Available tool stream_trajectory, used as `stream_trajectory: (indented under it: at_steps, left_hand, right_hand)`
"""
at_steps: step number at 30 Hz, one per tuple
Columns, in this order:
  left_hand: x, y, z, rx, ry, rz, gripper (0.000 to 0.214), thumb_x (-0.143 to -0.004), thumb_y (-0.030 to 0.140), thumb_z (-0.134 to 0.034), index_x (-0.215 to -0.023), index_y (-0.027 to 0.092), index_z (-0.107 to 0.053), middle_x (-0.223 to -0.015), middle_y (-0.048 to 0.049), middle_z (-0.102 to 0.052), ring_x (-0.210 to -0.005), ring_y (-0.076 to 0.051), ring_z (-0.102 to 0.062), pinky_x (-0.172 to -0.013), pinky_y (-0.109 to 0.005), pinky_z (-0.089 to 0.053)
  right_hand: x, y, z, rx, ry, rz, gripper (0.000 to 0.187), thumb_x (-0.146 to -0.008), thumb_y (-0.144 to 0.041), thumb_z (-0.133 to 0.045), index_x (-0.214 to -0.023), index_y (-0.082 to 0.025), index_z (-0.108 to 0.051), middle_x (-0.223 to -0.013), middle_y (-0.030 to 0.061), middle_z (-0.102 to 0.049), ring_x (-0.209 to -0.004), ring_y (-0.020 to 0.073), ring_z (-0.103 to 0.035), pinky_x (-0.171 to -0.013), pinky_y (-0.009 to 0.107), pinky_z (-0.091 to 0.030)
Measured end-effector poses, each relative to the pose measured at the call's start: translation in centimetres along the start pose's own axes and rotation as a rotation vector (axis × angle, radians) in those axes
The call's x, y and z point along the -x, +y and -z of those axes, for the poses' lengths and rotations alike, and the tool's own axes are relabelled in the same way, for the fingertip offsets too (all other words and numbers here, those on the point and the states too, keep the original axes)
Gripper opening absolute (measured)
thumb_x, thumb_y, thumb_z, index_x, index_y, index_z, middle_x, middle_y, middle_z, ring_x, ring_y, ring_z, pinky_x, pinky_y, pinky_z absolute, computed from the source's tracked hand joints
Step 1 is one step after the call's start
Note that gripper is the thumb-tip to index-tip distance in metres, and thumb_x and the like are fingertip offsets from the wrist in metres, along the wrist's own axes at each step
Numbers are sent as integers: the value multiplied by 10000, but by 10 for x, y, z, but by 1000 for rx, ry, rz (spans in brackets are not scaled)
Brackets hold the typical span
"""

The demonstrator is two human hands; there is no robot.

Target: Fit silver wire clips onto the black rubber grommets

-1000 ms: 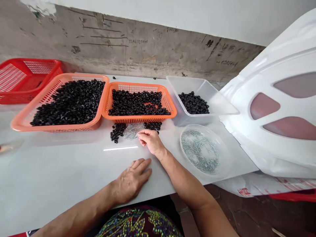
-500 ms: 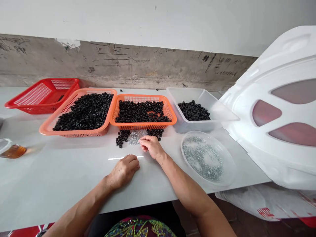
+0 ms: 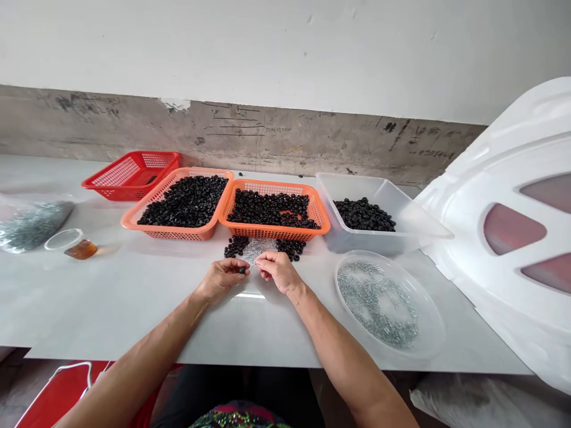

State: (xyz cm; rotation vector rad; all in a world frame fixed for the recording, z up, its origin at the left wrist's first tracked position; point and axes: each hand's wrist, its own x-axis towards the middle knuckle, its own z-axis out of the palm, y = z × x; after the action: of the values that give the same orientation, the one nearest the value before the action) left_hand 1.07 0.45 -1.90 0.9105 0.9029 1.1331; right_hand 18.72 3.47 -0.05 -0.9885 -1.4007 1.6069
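White table [image 3: 134,321] just below the orange basket [image 3: 272,234]: left hand [image 3: 220,280] pinching a black ring [image 3: 242,270], right hand [image 3: 279,271] pinched shut, any hold too small to tell.

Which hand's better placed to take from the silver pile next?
Probably the right hand: its fingertips sit beside the silver pile, while the left hand seems to hold a black ring.

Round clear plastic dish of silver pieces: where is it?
In head view, the dish lies right of the right hand, below the clear plastic tub of black rings.
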Motion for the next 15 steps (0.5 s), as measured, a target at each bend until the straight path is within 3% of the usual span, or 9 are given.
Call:
stream_trajectory:
  at_steps: [8,15]
  left_hand:
    - [1,-2,-4,-2,7,-10,271,-555,221,-813,-762,111,-679,-754,-65,-676,-614,-138,-606,-573,-246,-454]
    - [-1,-8,-1,-93,12,-65,300,-536,267,-823,-743,107,-676,-615,-23,-630,-522,-104,-527,-509,-224,-403]
  right_hand:
    - [3,1,-2,23,-43,-11,136,-676,-263,-603,-696,-133,-635,-540,-24,-526,-476,80,-456,-427,200,-314]
    - [10,-7,-6,61,-125,51,159,-735,-268,-590,-723,-123,-653,-547,-19,-508,-496,82,-428,-486,236,-331]
